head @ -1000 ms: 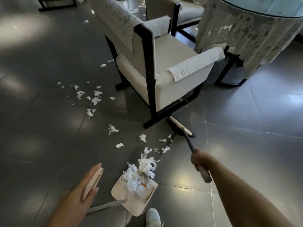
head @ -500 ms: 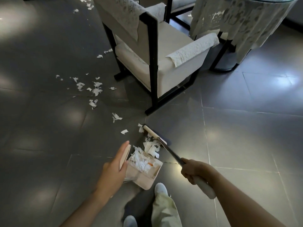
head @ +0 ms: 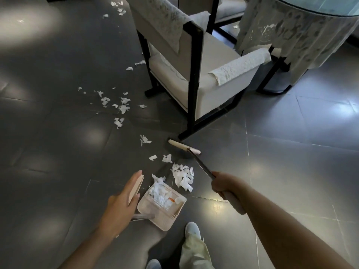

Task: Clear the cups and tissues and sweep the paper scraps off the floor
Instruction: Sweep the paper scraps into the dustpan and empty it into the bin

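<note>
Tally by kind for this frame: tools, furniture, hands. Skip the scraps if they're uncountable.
broom: 1
dustpan: 1
armchairs: 2 (near one, second one partly hidden behind it)
table: 1
hands: 2 (left hand holds the dustpan handle, right hand grips the broom)
Total: 7
paper scraps: too many to count.

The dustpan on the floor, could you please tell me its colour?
The dustpan is pale beige, clearest in the head view.
</note>
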Demonstrator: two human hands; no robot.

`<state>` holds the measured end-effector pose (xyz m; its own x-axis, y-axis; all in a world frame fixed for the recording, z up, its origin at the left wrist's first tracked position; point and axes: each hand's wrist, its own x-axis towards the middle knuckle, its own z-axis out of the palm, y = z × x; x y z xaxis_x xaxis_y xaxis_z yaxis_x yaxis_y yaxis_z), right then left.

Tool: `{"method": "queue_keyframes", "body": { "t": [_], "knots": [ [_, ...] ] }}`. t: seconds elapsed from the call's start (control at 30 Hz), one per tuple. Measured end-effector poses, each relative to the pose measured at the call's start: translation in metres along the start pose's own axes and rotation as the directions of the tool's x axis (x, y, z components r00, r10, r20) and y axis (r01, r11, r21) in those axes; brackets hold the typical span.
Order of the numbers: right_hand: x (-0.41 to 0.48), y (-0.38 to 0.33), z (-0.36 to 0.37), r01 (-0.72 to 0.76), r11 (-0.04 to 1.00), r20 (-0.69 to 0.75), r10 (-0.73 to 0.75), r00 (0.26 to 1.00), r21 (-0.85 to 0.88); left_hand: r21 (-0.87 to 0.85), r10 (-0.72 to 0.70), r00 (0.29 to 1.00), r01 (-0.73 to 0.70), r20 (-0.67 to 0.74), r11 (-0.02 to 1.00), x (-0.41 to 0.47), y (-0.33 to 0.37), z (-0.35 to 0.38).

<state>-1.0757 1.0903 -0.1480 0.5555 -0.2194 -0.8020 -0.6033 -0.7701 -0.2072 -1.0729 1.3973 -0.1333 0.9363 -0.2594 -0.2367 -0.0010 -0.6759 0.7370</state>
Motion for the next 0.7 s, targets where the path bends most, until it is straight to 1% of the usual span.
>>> {"method": "queue_keyframes", "body": {
  "t": [0.07,0.1,0.13,0.2,0.23,0.33,0.4,0.43,0.47,0.53,0.63,0.7],
  "knots": [
    [0.01,-0.004,0.008,-0.016,0.999,-0.008,0.015,1.0,-0.046,0.008,-0.003,1.0,0.003,-0.029,1.0,0.014,0.003,-0.001],
    [0.012,-0.004,0.014,-0.017,0.999,0.015,0.018,1.0,-0.052,0.021,0.0,0.999,0.001,-0.035,1.0,0.021,0.004,-0.002],
    [0.011,-0.004,0.02,-0.026,0.999,0.057,0.028,0.998,-0.031,0.044,0.007,0.999,-0.005,-0.038,0.999,0.028,0.007,-0.003],
    [-0.002,-0.004,0.032,-0.059,0.996,0.154,0.048,0.987,0.066,0.085,0.011,1.0,-0.009,-0.027,0.996,0.039,0.009,-0.006],
    [-0.01,-0.005,0.037,-0.066,0.995,0.181,0.05,0.982,0.08,0.091,0.012,1.0,-0.01,-0.019,0.996,0.043,0.011,-0.007],
    [-0.039,-0.011,0.053,-0.051,0.998,0.254,0.037,0.967,0.047,0.11,0.02,1.0,-0.022,0.012,0.994,0.05,0.013,-0.007],
    [-0.061,-0.018,0.062,-0.071,0.992,0.33,0.034,0.943,0.102,0.11,0.031,0.999,-0.033,0.022,0.993,0.048,0.01,-0.007],
    [-0.071,-0.021,0.067,-0.117,0.977,0.376,0.042,0.926,0.178,0.106,0.036,0.999,-0.038,0.022,0.994,0.045,0.007,-0.007],
    [-0.082,-0.024,0.069,-0.193,0.937,0.438,0.049,0.898,0.291,0.098,0.043,0.999,-0.045,0.021,0.994,0.041,0.004,-0.008],
    [-0.103,-0.03,0.071,-0.307,0.859,0.532,0.049,0.845,0.409,0.073,0.048,0.999,-0.049,0.017,0.996,0.032,-0.004,-0.011],
    [-0.125,-0.039,0.067,-0.381,0.765,0.564,0.027,0.825,0.52,0.037,0.04,0.999,-0.04,0.003,0.999,0.017,-0.016,-0.022],
    [-0.136,-0.048,0.063,-0.388,0.741,0.549,0.03,0.835,0.549,0.035,0.028,1.0,-0.028,-0.012,0.999,0.006,-0.027,-0.033]
  ]
}}
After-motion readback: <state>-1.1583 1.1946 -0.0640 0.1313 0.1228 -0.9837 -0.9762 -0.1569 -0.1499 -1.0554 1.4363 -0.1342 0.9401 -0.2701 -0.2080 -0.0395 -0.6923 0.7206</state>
